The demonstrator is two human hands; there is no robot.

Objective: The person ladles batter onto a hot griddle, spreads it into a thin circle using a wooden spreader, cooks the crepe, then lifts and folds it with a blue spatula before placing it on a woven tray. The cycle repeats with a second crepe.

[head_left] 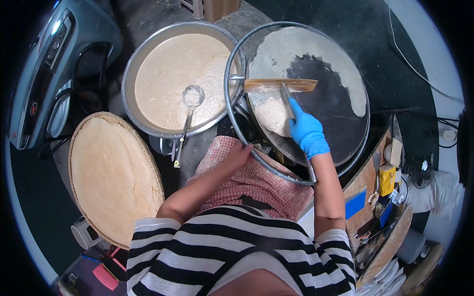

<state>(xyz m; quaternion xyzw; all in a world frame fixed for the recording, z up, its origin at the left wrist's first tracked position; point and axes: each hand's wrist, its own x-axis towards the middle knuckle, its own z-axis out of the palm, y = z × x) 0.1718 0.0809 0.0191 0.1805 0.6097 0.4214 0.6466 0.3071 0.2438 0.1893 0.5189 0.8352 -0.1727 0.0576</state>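
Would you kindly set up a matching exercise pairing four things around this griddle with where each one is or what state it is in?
Things:
1. wooden spreader
2. ladle
3. round flatbread
4. left hand

Places or states:
a. lying on a woven tray
b. held by the gloved right hand over the dark griddle
c. resting in the basin of pale batter
d. bare, resting against the checked apron

Pairs: 1-b, 2-c, 3-a, 4-d
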